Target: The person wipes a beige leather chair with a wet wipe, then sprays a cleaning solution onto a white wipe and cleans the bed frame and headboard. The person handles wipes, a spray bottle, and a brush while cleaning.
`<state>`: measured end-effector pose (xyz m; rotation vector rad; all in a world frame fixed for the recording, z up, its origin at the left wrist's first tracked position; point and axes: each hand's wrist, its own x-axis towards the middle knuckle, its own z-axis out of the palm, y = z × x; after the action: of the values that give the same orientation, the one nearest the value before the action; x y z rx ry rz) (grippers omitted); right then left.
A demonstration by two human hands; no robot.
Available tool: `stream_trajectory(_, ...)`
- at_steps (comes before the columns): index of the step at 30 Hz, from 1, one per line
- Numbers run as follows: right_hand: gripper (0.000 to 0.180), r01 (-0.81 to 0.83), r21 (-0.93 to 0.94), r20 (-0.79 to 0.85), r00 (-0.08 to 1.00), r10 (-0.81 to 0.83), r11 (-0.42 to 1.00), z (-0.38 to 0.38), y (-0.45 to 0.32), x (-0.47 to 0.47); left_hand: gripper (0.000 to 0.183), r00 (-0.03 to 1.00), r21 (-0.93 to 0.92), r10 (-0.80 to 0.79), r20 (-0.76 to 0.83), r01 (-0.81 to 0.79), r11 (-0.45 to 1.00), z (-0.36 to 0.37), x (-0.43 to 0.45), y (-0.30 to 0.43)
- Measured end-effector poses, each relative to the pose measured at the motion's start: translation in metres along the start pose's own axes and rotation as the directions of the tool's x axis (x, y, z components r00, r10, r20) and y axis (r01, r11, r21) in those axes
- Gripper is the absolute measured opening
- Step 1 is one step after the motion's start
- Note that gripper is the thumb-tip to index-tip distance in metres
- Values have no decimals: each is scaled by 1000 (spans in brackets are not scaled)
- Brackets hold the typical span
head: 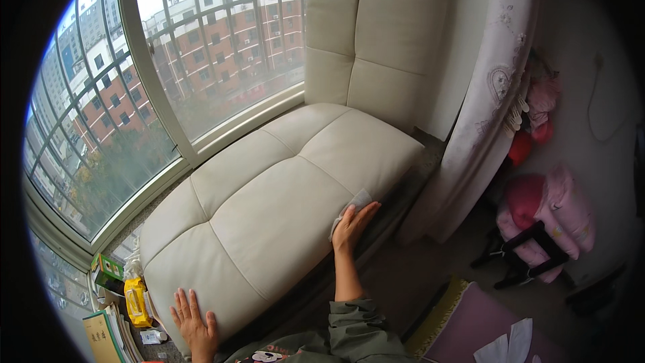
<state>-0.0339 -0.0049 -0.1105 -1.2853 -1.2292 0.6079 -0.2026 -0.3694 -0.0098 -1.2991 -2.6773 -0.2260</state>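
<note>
A cream tufted leather-look cushion (272, 201) lies along the windowsill, and a matching padded panel (383, 35) stands upright at its far end. My right hand (351, 227) presses a greyish cloth (361, 198) against the cushion's near side edge, its fingers spread partly over the cloth. Flat on the cushion's near left end rests my left hand (194, 320), palm down with fingers apart and nothing in it. Part of the cloth is hidden under my right hand.
Left of the cushion stand a yellow wipes packet (137, 302), a green box (107, 272), a white tube (153, 337) and several books (108, 335). A barred window (227, 45) runs behind. To the right hang a curtain (468, 161) and, beyond, a dark stool (534, 252) with pink bedding (569, 217).
</note>
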Motion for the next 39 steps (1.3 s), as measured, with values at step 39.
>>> stream_trajectory(39,65,880,-150,979,195,-56,450,124,-28,265,77,969,-138,219,114,-203,969,30,137,262)
